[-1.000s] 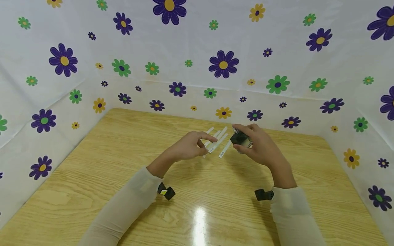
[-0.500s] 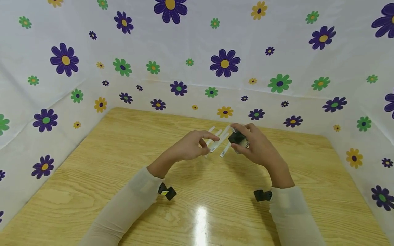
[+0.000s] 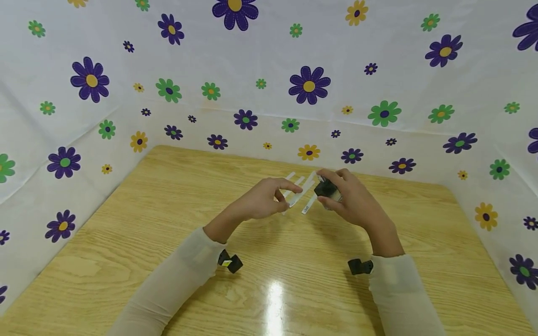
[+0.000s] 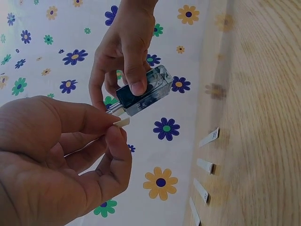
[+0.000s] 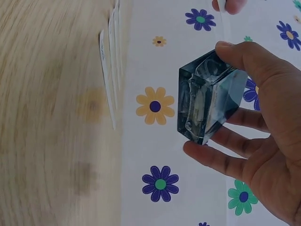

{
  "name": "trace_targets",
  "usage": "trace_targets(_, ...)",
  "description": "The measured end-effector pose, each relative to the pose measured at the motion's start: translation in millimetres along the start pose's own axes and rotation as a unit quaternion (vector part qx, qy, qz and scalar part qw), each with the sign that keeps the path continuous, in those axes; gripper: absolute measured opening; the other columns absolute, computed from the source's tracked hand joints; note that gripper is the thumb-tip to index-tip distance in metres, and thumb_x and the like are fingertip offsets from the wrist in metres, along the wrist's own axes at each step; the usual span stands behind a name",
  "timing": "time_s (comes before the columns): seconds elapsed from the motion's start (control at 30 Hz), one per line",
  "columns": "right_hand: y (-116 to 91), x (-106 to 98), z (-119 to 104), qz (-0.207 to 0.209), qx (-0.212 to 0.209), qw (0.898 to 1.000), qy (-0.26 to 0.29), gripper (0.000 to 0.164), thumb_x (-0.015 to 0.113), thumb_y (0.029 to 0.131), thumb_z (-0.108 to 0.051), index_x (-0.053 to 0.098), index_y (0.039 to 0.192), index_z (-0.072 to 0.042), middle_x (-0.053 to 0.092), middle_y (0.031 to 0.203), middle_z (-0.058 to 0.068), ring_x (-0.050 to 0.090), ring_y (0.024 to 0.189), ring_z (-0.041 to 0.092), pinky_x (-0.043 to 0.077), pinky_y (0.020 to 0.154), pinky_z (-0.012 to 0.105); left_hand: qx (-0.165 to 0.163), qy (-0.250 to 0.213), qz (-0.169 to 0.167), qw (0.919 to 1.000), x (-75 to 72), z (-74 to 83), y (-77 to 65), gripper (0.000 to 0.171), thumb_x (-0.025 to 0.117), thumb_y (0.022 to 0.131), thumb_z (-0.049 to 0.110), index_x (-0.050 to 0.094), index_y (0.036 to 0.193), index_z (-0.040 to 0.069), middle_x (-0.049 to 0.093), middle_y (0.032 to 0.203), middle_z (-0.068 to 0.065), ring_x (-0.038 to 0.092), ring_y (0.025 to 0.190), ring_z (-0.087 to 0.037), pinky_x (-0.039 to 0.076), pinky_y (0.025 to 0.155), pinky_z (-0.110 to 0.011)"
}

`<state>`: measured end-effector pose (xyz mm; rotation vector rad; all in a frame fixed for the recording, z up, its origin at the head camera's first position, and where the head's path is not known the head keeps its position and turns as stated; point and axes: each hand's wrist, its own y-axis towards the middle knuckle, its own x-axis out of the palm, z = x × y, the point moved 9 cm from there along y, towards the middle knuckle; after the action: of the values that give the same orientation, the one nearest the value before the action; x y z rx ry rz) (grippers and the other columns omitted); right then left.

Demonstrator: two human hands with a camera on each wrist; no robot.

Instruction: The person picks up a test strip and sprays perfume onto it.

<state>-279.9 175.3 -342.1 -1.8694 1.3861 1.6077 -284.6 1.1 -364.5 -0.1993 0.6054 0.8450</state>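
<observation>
In the head view my left hand [image 3: 265, 198] pinches a white paper test strip [image 3: 303, 189] between thumb and forefinger, its free end pointing up and right. My right hand [image 3: 359, 198] grips a clear, angular glass perfume bottle [image 3: 325, 187] with dark shoulders, above the table. From the left wrist, the bottle [image 4: 149, 92] appears tilted, its silver spray neck close beside the held strip [image 4: 122, 122]. The right wrist view has the thumb and fingers around the faceted glass [image 5: 202, 101]. Several printed white strips [image 4: 205, 165] lie on the table, partly hidden behind the left hand in the head view.
The wood-grain table [image 3: 176, 233] runs back to a white flower-print cloth [image 3: 252, 51], which also hangs at both sides. Small black wrist cameras [image 3: 360, 266] sit at the cuffs of the light sleeves [image 3: 180, 275]. A bright reflection shows on the tabletop near the front.
The pinched strip has shifted slightly right, toward the bottle's neck, and now stands apart from the loose strips. The right hand keeps its grip on the perfume bottle, nearly still.
</observation>
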Motion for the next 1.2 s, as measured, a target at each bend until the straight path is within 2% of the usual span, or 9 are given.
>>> trace_targets(0.27, -0.6, -5.2, 2.4, 0.015, 0.003, 1.0, -0.007, 0.066, 0.078, 0.093, -0.028, 0.048, 0.151, -0.019, 0.055, 0.124, 0.02, 0.06, 0.079, 0.028, 0.055, 0.069, 0.044, -0.002, 0.003, -0.002, 1.0, 0.0, 0.7, 0.1, 0.046, 0.066, 0.097, 0.0, 0.063, 0.141, 0.014, 0.053, 0.151, -0.005, 0.069, 0.093, -0.014, 0.052, 0.065, -0.028)
trace_targets(0.53, -1.6, -8.4, 0.6, 0.016, 0.0, 1.0, -0.003, 0.065, 0.078, 0.093, -0.028, 0.049, 0.15, -0.017, 0.055, 0.123, 0.02, 0.06, 0.083, 0.03, 0.055, 0.071, 0.046, 0.0, 0.009, -0.003, 1.0, 1.4, 0.0, 0.9, 0.045, 0.065, 0.098, 0.001, 0.062, 0.141, 0.012, 0.054, 0.15, -0.004, 0.068, 0.095, -0.015, 0.052, 0.065, -0.028)
trace_targets(0.9, -1.9, -4.8, -1.1, -0.008, 0.003, 1.0, 0.012, 0.065, 0.077, 0.094, -0.027, 0.048, 0.151, -0.015, 0.055, 0.12, 0.019, 0.052, 0.074, 0.024, 0.049, 0.068, 0.04, 0.007, 0.009, -0.004, 0.9999, 1.6, 1.8, 1.7, 0.045, 0.064, 0.098, -0.001, 0.062, 0.141, 0.011, 0.053, 0.15, -0.005, 0.068, 0.096, -0.016, 0.054, 0.067, -0.028)
trace_targets(1.1, -3.2, -2.0, 2.0, -0.015, 0.013, 0.999, 0.027, 0.064, 0.076, 0.095, -0.027, 0.049, 0.151, -0.014, 0.055, 0.124, 0.02, 0.055, 0.083, 0.028, 0.052, 0.074, 0.045, 0.007, 0.002, -0.003, 1.0, 3.1, -0.2, 3.1, 0.045, 0.064, 0.097, -0.003, 0.063, 0.14, 0.01, 0.055, 0.149, -0.004, 0.068, 0.096, -0.016, 0.055, 0.068, -0.028)
trace_targets(1.2, -2.6, -2.0, 1.5, -0.013, 0.01, 0.999, 0.031, 0.064, 0.077, 0.094, -0.027, 0.049, 0.15, -0.014, 0.055, 0.124, 0.02, 0.054, 0.08, 0.027, 0.051, 0.073, 0.044, 0.003, 0.003, 0.001, 1.0, 2.1, -1.6, 2.7, 0.046, 0.064, 0.097, -0.003, 0.063, 0.14, 0.012, 0.055, 0.148, -0.004, 0.069, 0.095, -0.015, 0.055, 0.069, -0.029)
